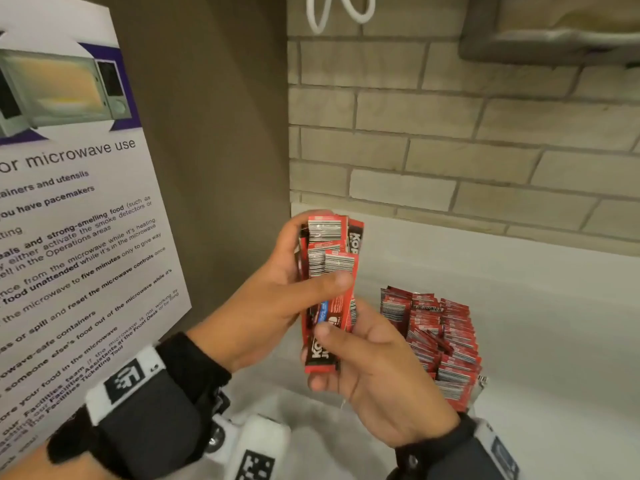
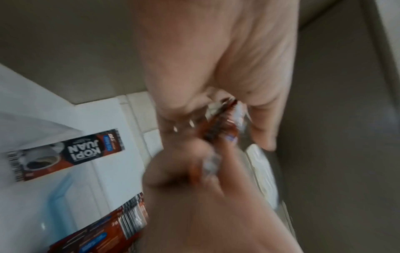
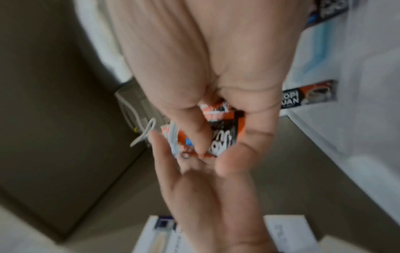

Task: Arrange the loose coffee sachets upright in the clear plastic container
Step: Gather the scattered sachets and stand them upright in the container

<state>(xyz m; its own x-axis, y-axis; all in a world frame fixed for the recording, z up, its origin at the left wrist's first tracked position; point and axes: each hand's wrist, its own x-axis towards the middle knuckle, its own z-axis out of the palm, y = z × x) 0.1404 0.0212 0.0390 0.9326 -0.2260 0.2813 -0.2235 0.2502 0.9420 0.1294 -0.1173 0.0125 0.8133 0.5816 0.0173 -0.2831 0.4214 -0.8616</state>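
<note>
Sachets [image 1: 327, 282] in red and black wrappers form one bundle held upright between two hands above the white table [image 1: 540, 306]. At least five can be told apart in the bundle in the head view; overlap hides the exact count. The left hand [image 1: 277, 299] grips the upper half, its thumb pressed across the barcoded fronts and its fingers [image 1: 294, 233] curled round the back. The right hand [image 1: 374, 372] holds the lower end, thumb on the front, fingers wrapped behind.

To the right of the hands, one clear plastic container [image 1: 479, 388] stands on the table, packed with upright sachets [image 1: 440, 337] in several rows, far too many and too closely set to count. The bundle is apart from the container, up and to its left.

One loose sachet [image 2: 65, 157] lies flat on the table in the left wrist view, well apart from the hands. One microwave poster [image 1: 69, 220] hangs on the brown panel at the left, and a white cord [image 1: 341, 12] loops on the brick wall.
</note>
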